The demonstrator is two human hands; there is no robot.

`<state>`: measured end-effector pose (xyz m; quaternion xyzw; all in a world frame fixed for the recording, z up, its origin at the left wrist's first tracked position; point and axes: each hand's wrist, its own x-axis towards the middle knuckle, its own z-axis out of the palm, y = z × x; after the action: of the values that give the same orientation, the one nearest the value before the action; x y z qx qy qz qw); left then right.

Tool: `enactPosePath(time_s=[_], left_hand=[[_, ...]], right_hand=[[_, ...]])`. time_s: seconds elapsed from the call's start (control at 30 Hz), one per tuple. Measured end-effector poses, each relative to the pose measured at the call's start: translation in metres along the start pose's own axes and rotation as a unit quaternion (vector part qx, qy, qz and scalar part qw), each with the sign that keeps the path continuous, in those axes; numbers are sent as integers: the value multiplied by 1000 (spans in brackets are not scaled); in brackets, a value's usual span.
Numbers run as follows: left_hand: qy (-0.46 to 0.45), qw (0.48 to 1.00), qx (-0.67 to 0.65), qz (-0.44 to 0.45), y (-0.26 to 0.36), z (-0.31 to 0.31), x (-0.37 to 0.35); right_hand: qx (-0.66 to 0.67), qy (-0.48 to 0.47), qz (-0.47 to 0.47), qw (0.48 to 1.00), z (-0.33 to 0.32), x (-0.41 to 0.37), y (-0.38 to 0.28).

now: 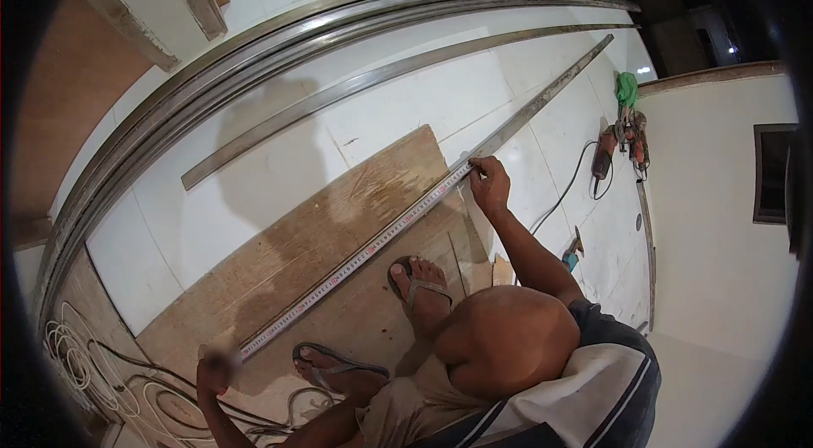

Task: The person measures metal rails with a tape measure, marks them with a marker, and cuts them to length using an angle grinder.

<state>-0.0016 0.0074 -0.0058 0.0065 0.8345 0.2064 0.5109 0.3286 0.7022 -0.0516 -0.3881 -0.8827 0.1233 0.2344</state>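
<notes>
White, red-marked tape measure (368, 251), laid along a grey metal bar (542, 102), above brown board (296, 253). Likely light, springy, prone to kinking; best taken by its edges. Hands well apart: right hand (489, 187) pinching one end; left hand (216, 370) at the other, blurred, grip cannot be told. Case indistinct.

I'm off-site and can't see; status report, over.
Right hand pinching tape, stretched along metal bar. Left hand at other end, grip blurred. Cables beside left hand.
</notes>
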Motion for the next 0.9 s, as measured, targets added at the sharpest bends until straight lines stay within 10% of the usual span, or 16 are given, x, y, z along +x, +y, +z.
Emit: enactPosePath(time_s=[0.9], left_hand=[[-2, 1000, -21, -10, -5, 1, 1]], right_hand=[[25, -17, 81, 996, 3, -2, -3]])
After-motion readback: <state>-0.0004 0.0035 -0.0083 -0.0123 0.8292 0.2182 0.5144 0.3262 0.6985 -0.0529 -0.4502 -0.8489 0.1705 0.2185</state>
